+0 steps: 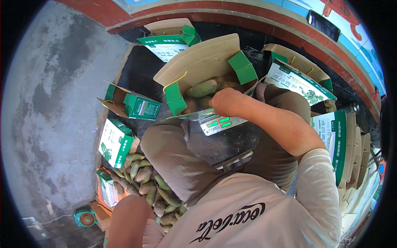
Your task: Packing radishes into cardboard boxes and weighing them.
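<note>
My right hand (228,102) reaches to the near rim of an open cardboard box (202,53), fingers curled; whatever lies within its grip is hidden. Inside the box are several radishes, one of them a large green radish (202,88). Under the near side of the box a white digital scale (221,125) with lit green displays juts out between my knees. My left arm (131,211) is bent at the lower left, and its hand is out of view. Near that arm lies a pile of green and brownish radishes (144,182).
Green-and-white cartons surround me: an open carton (165,47) behind on the left, a carton (295,78) at right, and a small green carton (142,106) at left. Flattened cartons (351,149) stand at far right. A phone (324,25) rests by the wall. A teal fan (85,218) is lower left.
</note>
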`<state>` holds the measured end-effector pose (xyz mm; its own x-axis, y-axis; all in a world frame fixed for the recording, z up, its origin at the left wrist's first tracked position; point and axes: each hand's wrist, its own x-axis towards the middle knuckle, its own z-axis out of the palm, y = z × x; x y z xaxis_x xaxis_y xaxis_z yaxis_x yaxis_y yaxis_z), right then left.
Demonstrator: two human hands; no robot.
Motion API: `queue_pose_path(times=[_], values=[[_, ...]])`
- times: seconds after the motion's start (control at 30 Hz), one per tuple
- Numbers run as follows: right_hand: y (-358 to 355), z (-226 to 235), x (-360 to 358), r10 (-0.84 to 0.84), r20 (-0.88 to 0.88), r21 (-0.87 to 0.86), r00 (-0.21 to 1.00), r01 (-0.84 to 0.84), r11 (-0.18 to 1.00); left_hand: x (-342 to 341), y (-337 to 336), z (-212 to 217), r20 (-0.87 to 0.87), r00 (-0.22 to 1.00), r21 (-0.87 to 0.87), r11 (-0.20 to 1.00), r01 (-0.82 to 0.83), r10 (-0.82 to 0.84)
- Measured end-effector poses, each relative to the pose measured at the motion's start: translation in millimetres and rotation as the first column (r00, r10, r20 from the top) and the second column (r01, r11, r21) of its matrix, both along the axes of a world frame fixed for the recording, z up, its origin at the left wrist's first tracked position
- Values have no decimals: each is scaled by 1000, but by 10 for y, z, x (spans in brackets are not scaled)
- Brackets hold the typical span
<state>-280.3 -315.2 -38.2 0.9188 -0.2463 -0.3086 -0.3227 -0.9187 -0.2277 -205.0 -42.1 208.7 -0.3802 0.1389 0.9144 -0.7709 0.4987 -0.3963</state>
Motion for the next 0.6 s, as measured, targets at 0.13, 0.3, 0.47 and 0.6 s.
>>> queue_pose_path(times=[0.13, 0.3, 0.47, 0.6], values=[[-24, -29, -62, -16, 38, 14, 999, 15, 1000, 84, 34, -17, -11, 999, -6, 999, -32, 32], [-31, 89, -74, 30, 79, 52, 996, -34, 998, 431, -163, -225, -159, 986, -117, 991, -58, 39], [-219, 204, -210, -45, 153, 226, 987, 10, 974, 921, -436, -749, -359, 904, 17, 970, -242, 232], [-277, 269, -288, -107, 184, 298, 977, 48, 953, 1239, -620, -1250, -464, 766, 311, 892, -329, 444]])
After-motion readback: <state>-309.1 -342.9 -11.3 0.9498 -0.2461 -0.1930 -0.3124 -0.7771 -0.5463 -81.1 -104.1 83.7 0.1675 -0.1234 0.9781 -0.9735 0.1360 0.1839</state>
